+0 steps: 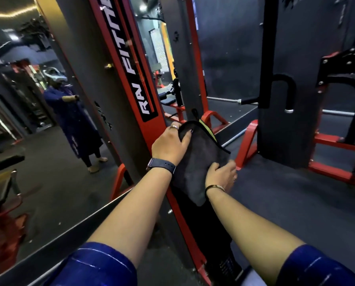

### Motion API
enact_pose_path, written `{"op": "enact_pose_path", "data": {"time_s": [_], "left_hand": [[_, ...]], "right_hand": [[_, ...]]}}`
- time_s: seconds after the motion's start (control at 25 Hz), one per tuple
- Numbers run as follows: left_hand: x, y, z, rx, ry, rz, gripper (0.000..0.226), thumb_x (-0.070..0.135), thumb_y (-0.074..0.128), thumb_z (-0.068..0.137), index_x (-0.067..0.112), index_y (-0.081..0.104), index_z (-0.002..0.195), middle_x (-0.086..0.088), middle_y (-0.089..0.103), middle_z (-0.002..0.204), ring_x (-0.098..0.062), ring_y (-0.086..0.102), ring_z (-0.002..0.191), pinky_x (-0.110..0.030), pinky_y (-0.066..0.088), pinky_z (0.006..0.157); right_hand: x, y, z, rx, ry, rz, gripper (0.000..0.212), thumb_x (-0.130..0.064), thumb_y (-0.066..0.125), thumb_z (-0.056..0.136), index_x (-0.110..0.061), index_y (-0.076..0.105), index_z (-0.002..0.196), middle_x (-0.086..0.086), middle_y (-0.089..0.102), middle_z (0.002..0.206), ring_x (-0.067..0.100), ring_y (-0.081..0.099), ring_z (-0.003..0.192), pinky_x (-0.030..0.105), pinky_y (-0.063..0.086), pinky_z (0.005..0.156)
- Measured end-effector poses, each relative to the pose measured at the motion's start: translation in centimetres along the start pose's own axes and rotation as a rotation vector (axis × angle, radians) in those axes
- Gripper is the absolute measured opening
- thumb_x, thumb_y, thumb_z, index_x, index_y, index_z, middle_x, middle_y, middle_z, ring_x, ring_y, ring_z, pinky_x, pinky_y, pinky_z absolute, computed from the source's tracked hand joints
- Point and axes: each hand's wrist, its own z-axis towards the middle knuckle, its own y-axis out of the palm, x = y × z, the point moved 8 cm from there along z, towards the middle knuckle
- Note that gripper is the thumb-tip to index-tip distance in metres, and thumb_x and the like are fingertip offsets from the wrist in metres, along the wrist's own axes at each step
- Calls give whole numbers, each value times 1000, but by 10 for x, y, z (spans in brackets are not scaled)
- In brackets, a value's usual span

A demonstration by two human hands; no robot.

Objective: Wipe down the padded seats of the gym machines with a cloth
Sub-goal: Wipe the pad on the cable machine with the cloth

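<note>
A dark grey cloth (pixel 199 162) with a yellow-green edge is stretched between both hands in front of me. My left hand (pixel 170 144) grips its upper left edge, fingers curled over the fabric. My right hand (pixel 222 175) grips the lower right edge. Below the cloth, a black padded part (pixel 205 230) of the red-framed gym machine (pixel 123 65) runs down toward me; whether the cloth touches it I cannot tell.
A large mirror (pixel 38 120) on the left reflects a person in blue clothing. Red machine base bars (pixel 337 168) and a black upright column (pixel 288 100) stand to the right. Dark rubber floor (pixel 296 203) lies between them.
</note>
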Motion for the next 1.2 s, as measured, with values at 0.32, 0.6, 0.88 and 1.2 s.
{"op": "enact_pose_path", "data": {"time_s": [0.32, 0.6, 0.88, 1.2], "left_hand": [[-4, 4, 4, -75, 46, -122, 38, 49, 49, 90, 19, 53, 112, -6, 63, 111, -31, 60, 101, -34, 46, 74], [-24, 17, 16, -345, 235, -438, 27, 23, 47, 97, 16, 67, 113, -2, 60, 123, -14, 50, 120, -18, 32, 98], [-41, 49, -5, -269, 329, -548, 39, 17, 41, 92, 17, 56, 128, -3, 52, 137, -17, 41, 132, -32, 27, 113], [-12, 40, -4, -324, 622, -403, 44, 24, 42, 86, 16, 58, 127, 0, 54, 135, -15, 38, 134, -29, 26, 112]], "right_hand": [[-68, 6, -43, 88, -488, -42, 62, -46, 33, 84, -23, 35, 143, 1, 33, 150, 23, 26, 139, 49, 20, 107], [-49, 39, -40, -191, -393, -62, 71, -64, 33, 89, -39, 4, 148, -9, -1, 159, 16, -3, 146, 59, 7, 113], [-26, 37, -24, -202, -15, 81, 65, -65, 31, 89, -44, 10, 146, -6, 9, 158, 24, 6, 145, 65, 5, 109], [9, 41, -74, -196, -388, -228, 86, -81, 26, 62, -56, -11, 136, -5, -10, 158, 22, -6, 145, 60, 7, 111]]}}
